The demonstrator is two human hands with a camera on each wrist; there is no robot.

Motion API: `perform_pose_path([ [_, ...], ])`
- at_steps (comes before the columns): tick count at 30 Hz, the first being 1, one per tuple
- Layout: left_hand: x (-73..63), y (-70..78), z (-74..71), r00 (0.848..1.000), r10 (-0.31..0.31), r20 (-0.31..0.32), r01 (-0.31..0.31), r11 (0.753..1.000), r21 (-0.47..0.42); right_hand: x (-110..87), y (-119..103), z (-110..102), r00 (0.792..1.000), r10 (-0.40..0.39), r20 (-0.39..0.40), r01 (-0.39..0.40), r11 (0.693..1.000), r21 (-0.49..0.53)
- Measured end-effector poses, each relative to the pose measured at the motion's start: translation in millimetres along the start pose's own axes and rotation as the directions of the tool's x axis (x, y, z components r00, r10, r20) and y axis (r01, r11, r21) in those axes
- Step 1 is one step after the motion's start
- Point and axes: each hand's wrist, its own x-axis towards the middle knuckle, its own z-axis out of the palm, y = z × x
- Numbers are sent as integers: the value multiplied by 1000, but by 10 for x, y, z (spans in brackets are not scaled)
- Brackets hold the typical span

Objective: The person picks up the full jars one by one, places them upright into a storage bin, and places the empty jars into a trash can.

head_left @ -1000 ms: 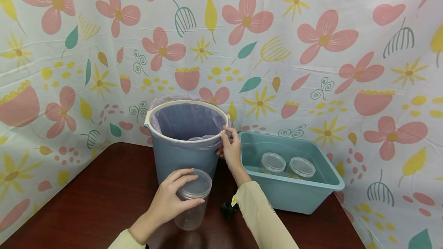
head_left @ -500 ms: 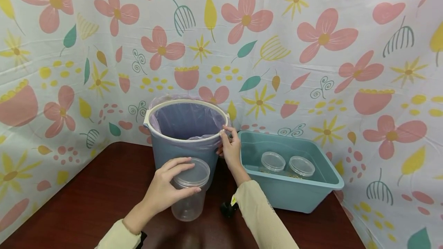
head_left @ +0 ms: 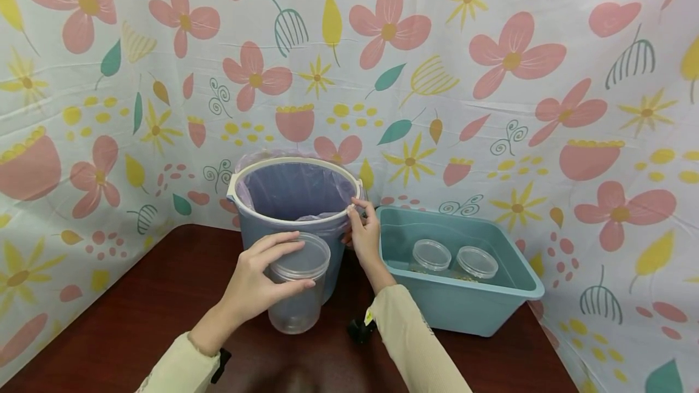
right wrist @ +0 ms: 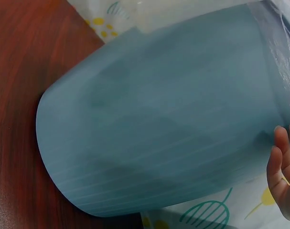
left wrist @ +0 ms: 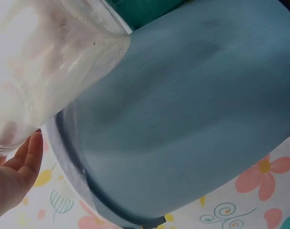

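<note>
My left hand [head_left: 256, 275] grips a clear plastic jar [head_left: 297, 305] near its lidded top, fingers on the far side and thumb on the near side. Small dark specks dot the jar's wall [left wrist: 82, 62] in the left wrist view. The jar is upright in front of a blue trash can [head_left: 327, 253], overlapping its side. A thin purple bag lines the can under a white rim ring [head_left: 273, 218]. At the rim's right side my right hand [head_left: 364, 236] holds the edge with thumb and index finger; its other fingers are partly hidden below the rim.
Right of the can stands a teal plastic tub [head_left: 459, 305] with two lidded clear jars, a left one [head_left: 431, 255] and a right one [head_left: 477, 262]. All rest on a dark red-brown table [head_left: 158, 308]. Flower-printed cloth [head_left: 437, 77] hangs behind.
My left hand has raised the jar and shifted it slightly left, closer to the can's rim. My right hand stays at the rim.
</note>
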Motion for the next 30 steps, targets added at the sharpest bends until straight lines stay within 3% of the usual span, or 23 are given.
perform_pose_path([
  [15,385,124,-147,992,81,-93,-78,996,31,-23,-60,-3,1000,-16,24,16,1000,1],
  [22,566,168,-230,980,155,-126,-148,987,60,-54,-160,1,1000,-14,20,14,1000,8],
  [30,723,192,-295,964,153,-218,-137,987,85,-92,-282,15,1000,8,16,-8,1000,-1],
])
